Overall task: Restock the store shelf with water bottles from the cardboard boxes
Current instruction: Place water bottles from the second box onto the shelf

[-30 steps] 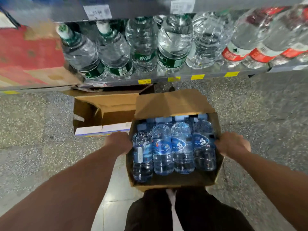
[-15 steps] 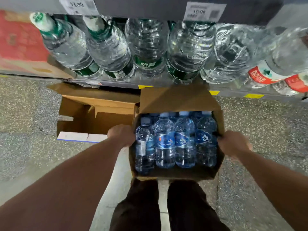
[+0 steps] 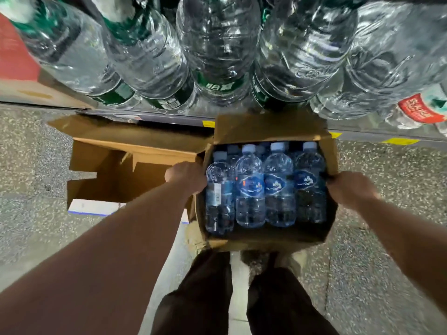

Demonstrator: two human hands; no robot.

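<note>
While left hand (image 3: 186,176) and right hand (image 3: 348,189) clamp cardboard box (image 3: 266,130) sides, blue-label bottles (image 3: 250,189) inside, writing blurred; shelf bottles (image 3: 217,56) green-labelled

Speckled grey floor (image 3: 36,165) spread from 9 to 3 o'clock, split near 6 by a pale smooth strip (image 3: 238,281). Grey shelf edge (image 3: 362,136) across 12 (yellow tags (image 3: 400,141) toward 2). Dim, warm lighting.
</note>
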